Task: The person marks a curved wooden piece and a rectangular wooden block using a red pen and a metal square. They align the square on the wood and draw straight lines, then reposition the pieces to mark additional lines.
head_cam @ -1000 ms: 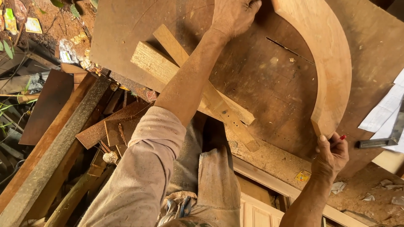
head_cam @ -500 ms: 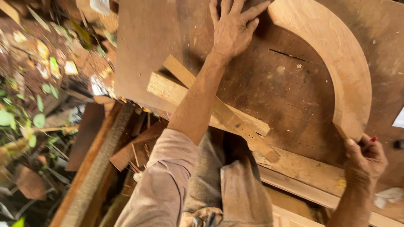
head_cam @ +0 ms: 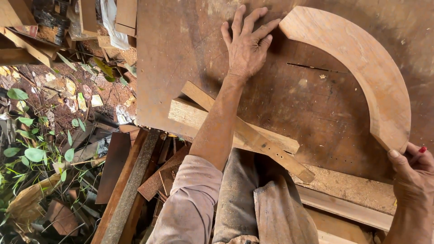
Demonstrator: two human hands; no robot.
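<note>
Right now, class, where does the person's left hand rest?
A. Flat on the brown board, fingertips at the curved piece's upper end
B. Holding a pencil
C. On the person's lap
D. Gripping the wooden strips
A: the left hand lies spread flat on the board, fingertips meeting the curved wooden piece.

A worn brown worktable (head_cam: 181, 68) stands over dirt ground (head_cam: 58, 97) littered with wood offcuts (head_cam: 131, 180) and leaves (head_cam: 34, 153).

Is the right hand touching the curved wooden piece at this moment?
Touching. The head view shows the right hand with its thumb and fingers wrapped around the lower end of the curved wooden piece.
</note>
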